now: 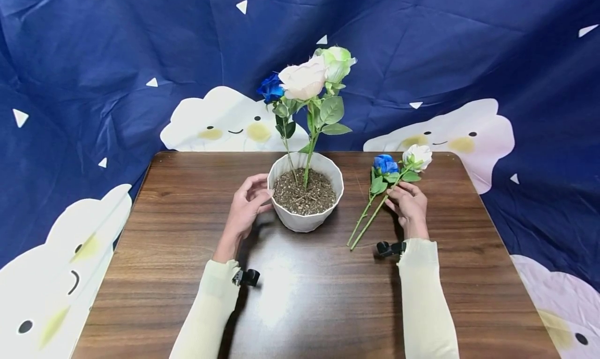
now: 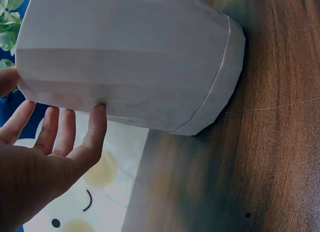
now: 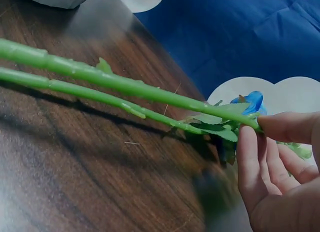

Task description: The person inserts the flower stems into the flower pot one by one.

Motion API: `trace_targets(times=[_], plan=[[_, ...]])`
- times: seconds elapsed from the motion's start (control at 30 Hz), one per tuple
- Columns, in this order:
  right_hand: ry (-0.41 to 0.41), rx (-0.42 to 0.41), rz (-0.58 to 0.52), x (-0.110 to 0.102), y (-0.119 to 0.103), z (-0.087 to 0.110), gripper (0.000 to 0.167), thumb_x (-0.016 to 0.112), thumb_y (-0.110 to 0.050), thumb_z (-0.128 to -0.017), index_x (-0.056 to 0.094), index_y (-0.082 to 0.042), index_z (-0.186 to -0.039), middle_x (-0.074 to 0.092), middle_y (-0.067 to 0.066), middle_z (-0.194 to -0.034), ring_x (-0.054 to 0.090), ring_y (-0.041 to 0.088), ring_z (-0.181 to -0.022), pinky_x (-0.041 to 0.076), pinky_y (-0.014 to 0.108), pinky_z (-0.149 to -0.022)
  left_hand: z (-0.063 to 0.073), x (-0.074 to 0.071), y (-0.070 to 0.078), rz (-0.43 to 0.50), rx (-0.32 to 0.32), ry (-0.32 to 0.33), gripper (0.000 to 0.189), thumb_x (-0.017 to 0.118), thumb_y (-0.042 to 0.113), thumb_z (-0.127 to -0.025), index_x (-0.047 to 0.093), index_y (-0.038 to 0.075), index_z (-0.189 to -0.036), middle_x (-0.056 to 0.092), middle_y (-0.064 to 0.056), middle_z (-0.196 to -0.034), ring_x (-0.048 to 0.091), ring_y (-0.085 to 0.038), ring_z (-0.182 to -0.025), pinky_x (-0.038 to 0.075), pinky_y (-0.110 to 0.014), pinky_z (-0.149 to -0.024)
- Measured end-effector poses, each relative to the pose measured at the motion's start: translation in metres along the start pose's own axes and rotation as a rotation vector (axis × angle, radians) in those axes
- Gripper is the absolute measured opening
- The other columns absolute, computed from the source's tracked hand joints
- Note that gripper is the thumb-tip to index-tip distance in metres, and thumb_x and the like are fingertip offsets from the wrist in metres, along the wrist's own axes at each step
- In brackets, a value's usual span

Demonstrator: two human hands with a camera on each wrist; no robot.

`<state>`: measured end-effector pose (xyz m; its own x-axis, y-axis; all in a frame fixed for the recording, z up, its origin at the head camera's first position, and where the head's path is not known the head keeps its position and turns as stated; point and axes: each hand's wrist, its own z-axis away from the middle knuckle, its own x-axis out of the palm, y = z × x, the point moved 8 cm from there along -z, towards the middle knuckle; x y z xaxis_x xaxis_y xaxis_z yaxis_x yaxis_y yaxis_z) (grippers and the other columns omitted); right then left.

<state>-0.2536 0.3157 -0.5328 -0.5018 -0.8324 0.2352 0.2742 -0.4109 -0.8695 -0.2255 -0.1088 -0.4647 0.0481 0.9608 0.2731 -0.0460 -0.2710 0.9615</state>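
Head view: a potted blue rose [image 1: 271, 88], pale pink rose [image 1: 303, 80] and greenish-white rose [image 1: 338, 64] stand upright in the white pot [image 1: 304, 222] on the counter [image 1: 328, 307]; a loose blue rose [image 1: 386, 164] and loose white rose [image 1: 417, 157] remain unplanted to its right. Left wrist: the left hand [image 2: 47, 164] rests relaxed fingers against the faceted pot. Right wrist: the right hand [image 3: 287, 202] pinches the loose white rose's green stem [image 3: 150, 93].

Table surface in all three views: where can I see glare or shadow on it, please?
Head view: bright glare on the table, below the white pot; left wrist view: soft dark shading by the pot's base; right wrist view: dark shadow beneath the green stems.
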Motion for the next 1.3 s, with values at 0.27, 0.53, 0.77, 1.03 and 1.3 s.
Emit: trace_targets(times=[0.27,0.53,0.77,1.03,1.3], plan=[[-0.009,-0.039,-0.061,0.003,-0.005,0.002,0.040,0.066,0.014,-0.089,0.052,-0.008,-0.118,0.060,0.004,-0.100,0.067,0.011,-0.078,0.061,0.024,-0.062,0.001,-0.001,0.000,-0.002,0.001,-0.001,0.044,0.063,-0.004,-0.093,0.053,-0.001,-0.137,0.054,-0.029,-0.130,0.062,-0.028,-0.106,0.060,-0.046,-0.084],[-0.013,-0.095,-0.180,0.007,-0.013,0.007,0.041,0.064,0.019,-0.087,0.053,-0.008,-0.117,0.061,0.005,-0.093,0.066,0.014,-0.079,0.060,0.025,-0.057,0.001,0.000,-0.001,0.008,-0.004,-0.012,0.046,0.064,-0.003,-0.094,0.052,-0.001,-0.138,0.052,-0.030,-0.132,0.062,-0.027,-0.107,0.061,-0.044,-0.085],[-0.030,-0.132,-0.175,0.011,-0.022,0.011,0.043,0.064,0.017,-0.089,0.056,-0.008,-0.123,0.059,0.006,-0.096,0.065,0.015,-0.083,0.061,0.026,-0.060,0.001,0.000,0.000,0.009,-0.001,-0.009,0.045,0.063,-0.003,-0.094,0.053,-0.001,-0.138,0.052,-0.029,-0.131,0.061,-0.027,-0.106,0.061,-0.044,-0.085],[-0.040,-0.178,-0.206,0.016,-0.032,0.016,0.041,0.062,0.018,-0.090,0.053,-0.010,-0.117,0.054,0.005,-0.095,0.065,0.015,-0.076,0.061,0.027,-0.057,0.001,0.000,0.000,0.011,0.001,-0.008,0.045,0.063,-0.003,-0.094,0.053,-0.001,-0.138,0.052,-0.030,-0.130,0.061,-0.026,-0.105,0.061,-0.044,-0.083],[-0.098,-0.237,-0.254,0.025,-0.046,0.023,0.040,0.060,0.017,-0.091,0.047,-0.010,-0.118,0.051,0.007,-0.096,0.066,0.019,-0.077,0.060,0.028,-0.054,0.000,-0.001,0.000,0.011,0.003,-0.011,0.045,0.064,-0.002,-0.094,0.053,-0.001,-0.138,0.052,-0.030,-0.130,0.061,-0.027,-0.106,0.061,-0.044,-0.083]])
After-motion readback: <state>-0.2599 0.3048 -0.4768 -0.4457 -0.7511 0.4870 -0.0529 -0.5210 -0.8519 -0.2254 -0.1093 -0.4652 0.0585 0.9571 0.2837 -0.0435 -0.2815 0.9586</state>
